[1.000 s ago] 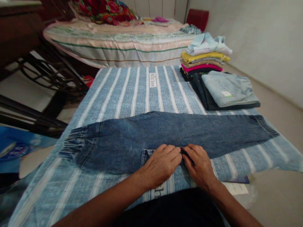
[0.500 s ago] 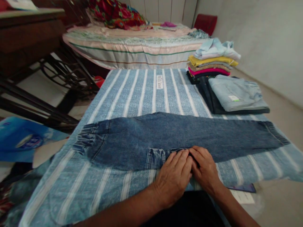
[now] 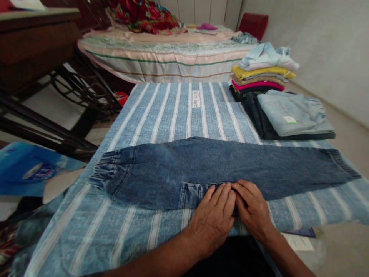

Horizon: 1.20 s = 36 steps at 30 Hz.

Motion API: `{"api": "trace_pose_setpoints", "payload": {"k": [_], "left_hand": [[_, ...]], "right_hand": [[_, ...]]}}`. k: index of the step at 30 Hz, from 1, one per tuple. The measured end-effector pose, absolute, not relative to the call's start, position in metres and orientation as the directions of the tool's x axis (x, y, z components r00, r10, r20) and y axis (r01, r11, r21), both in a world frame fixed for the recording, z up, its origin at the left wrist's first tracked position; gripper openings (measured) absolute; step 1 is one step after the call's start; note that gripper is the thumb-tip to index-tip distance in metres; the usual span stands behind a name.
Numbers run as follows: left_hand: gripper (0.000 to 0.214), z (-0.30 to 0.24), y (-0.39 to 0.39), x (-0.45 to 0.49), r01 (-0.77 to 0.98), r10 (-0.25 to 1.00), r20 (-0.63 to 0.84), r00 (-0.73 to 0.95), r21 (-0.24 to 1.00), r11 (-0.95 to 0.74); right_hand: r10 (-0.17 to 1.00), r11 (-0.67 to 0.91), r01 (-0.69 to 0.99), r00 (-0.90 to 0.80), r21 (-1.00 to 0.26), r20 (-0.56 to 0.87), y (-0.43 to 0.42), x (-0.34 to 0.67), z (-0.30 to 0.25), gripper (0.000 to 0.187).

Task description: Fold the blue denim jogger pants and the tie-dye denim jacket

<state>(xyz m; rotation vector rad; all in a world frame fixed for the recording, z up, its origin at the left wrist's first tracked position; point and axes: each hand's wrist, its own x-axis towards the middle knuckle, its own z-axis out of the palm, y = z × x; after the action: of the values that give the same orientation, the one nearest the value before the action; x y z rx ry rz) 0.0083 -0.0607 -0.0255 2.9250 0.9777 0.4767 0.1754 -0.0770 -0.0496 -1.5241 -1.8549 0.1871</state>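
A pair of dark blue denim trousers (image 3: 219, 161) lies lengthwise across the bed, folded along its length. Its gathered waistband points left and the elastic cuff points right. Side by side at the near edge, both hands work at the cargo pocket (image 3: 192, 194). My left hand (image 3: 215, 217) has its fingers together, bent over the pocket edge, the thumb hidden. Close against it, my right hand (image 3: 252, 207) curls its fingers on the same edge, gripping the denim. The fingertips and the fabric beneath them are partly hidden.
A striped blue sheet (image 3: 161, 111) covers the bed. Folded light jeans (image 3: 294, 111) and a stack of folded clothes (image 3: 262, 73) sit at the far right. To the left stand a treadle sewing table (image 3: 37, 50) and a blue bag (image 3: 37, 169). Another bed (image 3: 173, 57) is behind.
The view has shifted slightly, so things on the right sit a little further right. Both hands stay at the pocket, and the trousers lie as before.
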Motion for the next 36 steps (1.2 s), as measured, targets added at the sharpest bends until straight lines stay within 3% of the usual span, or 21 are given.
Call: {"api": "trace_pose_setpoints", "payload": {"k": [4, 8, 13, 16, 25, 28, 31, 36], "left_hand": [[0.047, -0.026, -0.061, 0.009, 0.589, 0.594, 0.283, 0.753, 0.115, -0.800], [0.047, -0.023, -0.060, 0.010, 0.581, 0.598, 0.225, 0.769, 0.146, -0.801], [0.045, -0.020, -0.058, 0.010, 0.556, 0.593, 0.188, 0.783, 0.216, -0.803], [0.047, -0.020, -0.059, 0.010, 0.545, 0.588, 0.210, 0.781, 0.231, -0.806], [0.041, 0.000, -0.048, -0.003, 0.494, 0.609, 0.141, 0.780, 0.459, -0.738], [0.032, 0.007, -0.034, -0.013, 0.586, 0.697, 0.163, 0.698, 0.430, -0.687], [0.026, 0.014, -0.017, -0.019, 0.696, 0.767, 0.091, 0.635, 0.364, -0.619], [0.016, 0.026, 0.002, -0.015, 0.730, 0.740, -0.075, 0.669, 0.253, -0.635]], "right_hand": [[0.911, 0.279, 0.750, -0.008, -0.599, 0.413, -0.080, 0.175, -0.042, 0.025], [0.909, 0.192, 0.621, 0.178, -0.760, 0.376, -0.091, 0.165, -0.020, 0.033], [0.945, 0.191, 0.223, 0.221, -0.956, 0.241, -0.089, 0.141, -0.012, 0.034], [0.953, 0.148, 0.076, 0.254, -0.986, 0.163, -0.077, 0.133, -0.022, 0.033], [0.939, 0.221, 0.465, 0.134, -0.857, 0.315, -0.068, 0.136, -0.036, 0.037], [0.939, 0.233, 0.520, 0.101, -0.822, 0.330, -0.067, 0.134, -0.035, 0.038], [0.934, 0.254, 0.555, 0.073, -0.793, 0.350, -0.064, 0.133, -0.037, 0.040], [0.914, 0.308, 0.575, 0.042, -0.758, 0.403, -0.062, 0.134, -0.039, 0.045]]}}
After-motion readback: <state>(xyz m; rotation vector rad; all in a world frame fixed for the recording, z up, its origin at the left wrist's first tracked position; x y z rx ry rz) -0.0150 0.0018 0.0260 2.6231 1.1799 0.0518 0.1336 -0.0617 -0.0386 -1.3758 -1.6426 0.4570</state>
